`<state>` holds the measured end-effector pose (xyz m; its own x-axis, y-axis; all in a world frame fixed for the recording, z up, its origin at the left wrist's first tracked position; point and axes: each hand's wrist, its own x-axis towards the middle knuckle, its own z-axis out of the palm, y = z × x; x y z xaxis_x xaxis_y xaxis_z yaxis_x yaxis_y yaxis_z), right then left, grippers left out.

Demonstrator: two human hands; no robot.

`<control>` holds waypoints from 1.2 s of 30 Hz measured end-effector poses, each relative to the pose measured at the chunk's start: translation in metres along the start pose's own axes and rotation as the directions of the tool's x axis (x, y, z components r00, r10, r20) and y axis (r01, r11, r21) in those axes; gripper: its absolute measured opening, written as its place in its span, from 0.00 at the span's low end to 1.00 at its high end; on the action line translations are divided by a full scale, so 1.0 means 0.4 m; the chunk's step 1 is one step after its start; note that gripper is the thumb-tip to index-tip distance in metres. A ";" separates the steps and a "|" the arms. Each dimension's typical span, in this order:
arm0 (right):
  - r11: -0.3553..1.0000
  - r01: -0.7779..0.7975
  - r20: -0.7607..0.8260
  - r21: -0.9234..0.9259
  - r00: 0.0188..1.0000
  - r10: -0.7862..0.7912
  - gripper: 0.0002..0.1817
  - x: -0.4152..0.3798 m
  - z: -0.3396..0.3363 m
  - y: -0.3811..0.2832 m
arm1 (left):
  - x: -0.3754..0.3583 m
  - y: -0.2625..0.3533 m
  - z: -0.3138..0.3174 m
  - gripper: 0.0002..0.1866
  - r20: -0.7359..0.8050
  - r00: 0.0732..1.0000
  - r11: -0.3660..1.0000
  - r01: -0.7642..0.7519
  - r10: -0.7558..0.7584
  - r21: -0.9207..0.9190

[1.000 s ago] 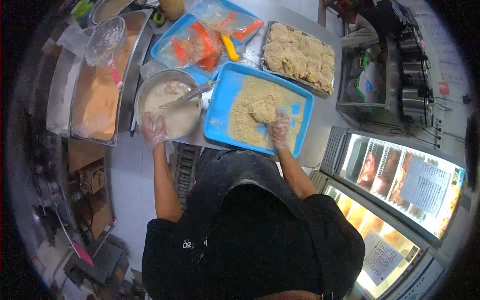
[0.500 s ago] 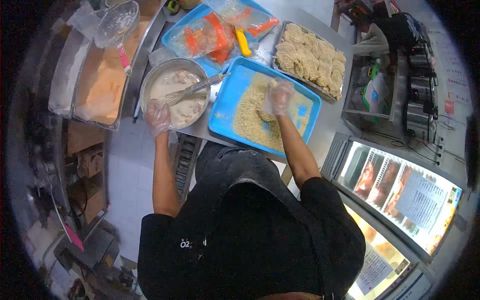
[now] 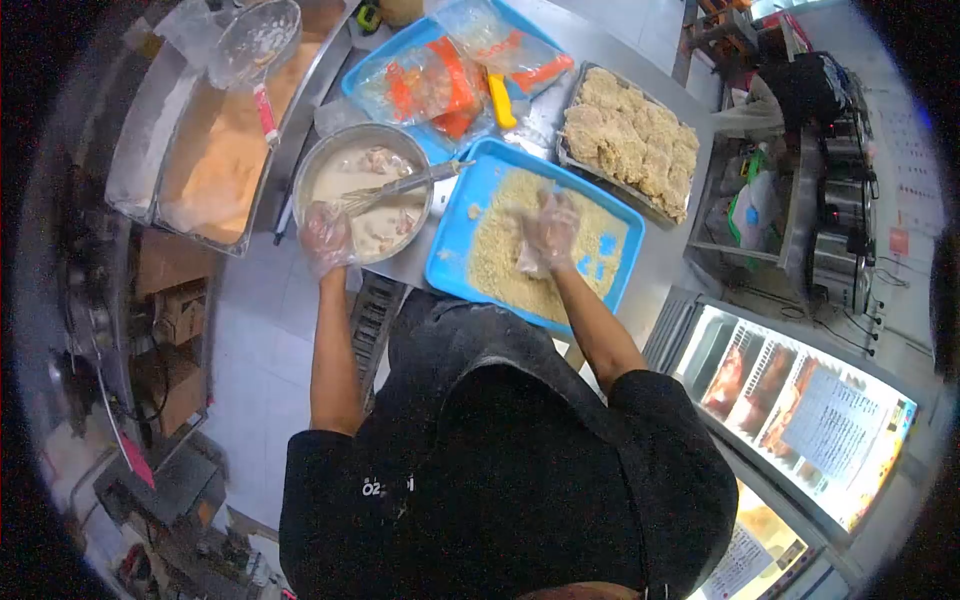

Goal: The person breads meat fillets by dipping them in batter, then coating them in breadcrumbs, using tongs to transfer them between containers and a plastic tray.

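Note:
A clear plastic glove covers my left hand [image 3: 327, 238], which is at the left rim of a metal bowl [image 3: 424, 222]; its fingers are too blurred to read. The bowl holds pale batter with pieces in it, and a whisk [image 3: 395, 187] lies across it. My right hand [image 3: 551, 232], also gloved, is over the crumbs [image 3: 495, 250] in a blue tray [image 3: 436, 272]. Its fingers are smeared, and what lies beneath them is hidden. Behind the tray, to the right, coated pieces [image 3: 630, 135] fill a metal tray [image 3: 572, 160].
Bagged food [image 3: 425, 85] and a yellow-handled tool [image 3: 501, 101] lie at a second blue tray [image 3: 352, 78]. At left, a strainer [image 3: 256, 45] rests over a bin of orange powder [image 3: 215, 160]. A lit display fridge [image 3: 800, 400] stands at right. A person [image 3: 790, 95] is at the upper right.
My right hand has moved slightly left and down over the crumbs. The whole view has shifted a little. My left hand stays at the bowl's rim.

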<state>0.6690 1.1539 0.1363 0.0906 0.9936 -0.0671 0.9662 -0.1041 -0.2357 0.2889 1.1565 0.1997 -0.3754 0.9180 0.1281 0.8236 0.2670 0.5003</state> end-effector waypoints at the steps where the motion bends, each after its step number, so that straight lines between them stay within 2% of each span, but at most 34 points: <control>1: 0.991 -0.074 0.145 0.107 0.988 0.058 0.31 0.003 0.024 0.042 | -0.002 0.006 0.002 0.15 0.032 0.999 0.998 0.027 -0.029 0.051; 2: 0.946 -0.003 0.128 0.325 0.991 -0.040 0.28 -0.009 0.047 0.095 | -0.002 -0.007 0.016 0.15 0.018 1.000 1.000 -0.006 0.007 -0.026; 4: 0.697 0.138 0.033 0.703 0.974 -0.225 0.22 -0.032 0.061 0.157 | 0.002 -0.047 0.033 0.15 -0.024 0.997 0.983 -0.071 0.068 -0.167; 6: 0.880 0.209 0.165 0.427 0.939 -0.303 0.19 -0.008 -0.022 0.142 | 0.002 -0.056 0.041 0.16 -0.085 0.992 0.987 -0.107 0.097 -0.119; 7: 0.930 0.247 0.243 0.272 0.918 -0.315 0.18 -0.011 -0.060 0.130 | -0.003 -0.046 0.034 0.16 -0.106 0.988 0.988 -0.124 0.114 -0.093; 9: 0.902 0.239 -0.088 0.358 0.971 -0.223 0.19 -0.050 0.053 0.164 | -0.005 -0.005 -0.007 0.15 -0.055 0.994 0.985 -0.097 0.090 -0.141; 10: 0.944 0.166 -0.139 -0.285 0.967 -0.211 0.19 -0.031 0.075 0.119 | -0.001 0.014 -0.024 0.15 -0.033 0.996 0.982 -0.089 0.085 -0.164; 12: 0.876 0.096 -0.241 -0.473 0.942 -0.233 0.20 -0.042 0.052 0.013 | 0.000 0.008 -0.014 0.13 -0.021 0.998 0.992 -0.067 0.065 -0.107; 15: 0.977 0.189 -0.097 -0.098 0.975 -0.198 0.20 -0.079 -0.117 -0.152 | 0.003 -0.017 0.007 0.13 -0.084 0.995 0.994 -0.064 0.057 -0.091; 16: 0.970 0.194 -0.133 -0.146 0.968 -0.214 0.22 -0.065 -0.064 -0.121 | -0.005 -0.015 0.012 0.13 -0.099 0.993 0.991 -0.078 0.067 -0.106; 17: 0.966 0.202 -0.159 -0.162 0.961 -0.228 0.22 -0.084 -0.020 -0.089 | -0.013 -0.016 0.011 0.14 -0.045 0.997 0.994 -0.058 0.054 -0.094; 19: 0.947 0.248 -0.235 -0.202 0.927 -0.293 0.23 -0.054 -0.031 -0.114 | 0.009 -0.015 0.004 0.15 0.016 1.000 0.997 -0.015 0.016 -0.071; 20: 0.967 0.239 -0.158 -0.085 0.955 -0.250 0.23 -0.061 -0.047 -0.142 | 0.009 -0.024 0.015 0.16 -0.043 0.998 0.998 -0.038 0.036 -0.058; 22: 0.959 0.284 -0.032 0.026 0.959 -0.283 0.23 -0.108 -0.066 -0.158 | -0.012 -0.031 0.028 0.18 -0.132 0.987 0.996 -0.091 0.088 -0.019; 23: 0.946 0.314 0.002 0.078 0.949 -0.315 0.23 -0.088 -0.071 -0.166 | 0.006 -0.030 0.029 0.19 -0.060 0.998 1.000 0.000 -0.001 -0.014; 24: 0.968 0.247 0.031 0.053 0.968 -0.249 0.25 -0.075 -0.072 -0.165 | 0.020 -0.003 0.008 0.20 0.018 0.996 0.997 0.083 -0.083 -0.005; 25: 0.967 0.239 -0.029 0.083 0.971 -0.238 0.26 -0.100 -0.067 -0.150 | -0.001 0.006 -0.010 0.21 0.131 0.978 0.987 0.160 -0.162 0.026; 27: 0.954 0.272 -0.187 0.126 0.951 -0.247 0.27 -0.054 -0.042 -0.099 | 0.007 -0.026 0.009 0.23 0.081 0.997 0.999 0.021 -0.017 -0.046; 28: 0.949 0.252 -0.283 0.189 0.940 -0.193 0.27 -0.051 -0.004 -0.043 | 0.001 -0.042 0.017 0.23 0.054 0.998 0.997 -0.036 0.040 -0.075; 31: 0.986 0.151 -0.355 0.067 0.927 -0.118 0.27 -0.080 0.100 0.068 | -0.005 -0.050 0.027 0.23 -0.034 0.992 0.993 -0.118 0.118 0.006; 33: 0.983 0.102 -0.258 -0.153 0.956 -0.139 0.28 -0.080 0.139 0.102 | -0.016 -0.074 0.049 0.21 -0.150 0.972 0.982 -0.187 0.182 -0.021; 34: 0.993 0.084 -0.304 -0.086 0.947 -0.107 0.29 -0.072 0.092 0.076 | -0.011 -0.079 0.061 0.21 -0.215 0.954 0.974 -0.222 0.209 -0.038; 36: 0.997 0.080 -0.364 -0.001 0.928 -0.075 0.31 -0.085 0.056 0.054 | -0.012 -0.097 0.070 0.20 -0.160 0.975 0.974 -0.177 0.154 -0.139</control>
<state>0.6813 1.1168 0.1118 0.0998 0.9459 0.3086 0.9706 -0.0243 -0.2394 0.2707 1.1500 0.1559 -0.3070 0.8894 0.3389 0.8097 0.0569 0.5841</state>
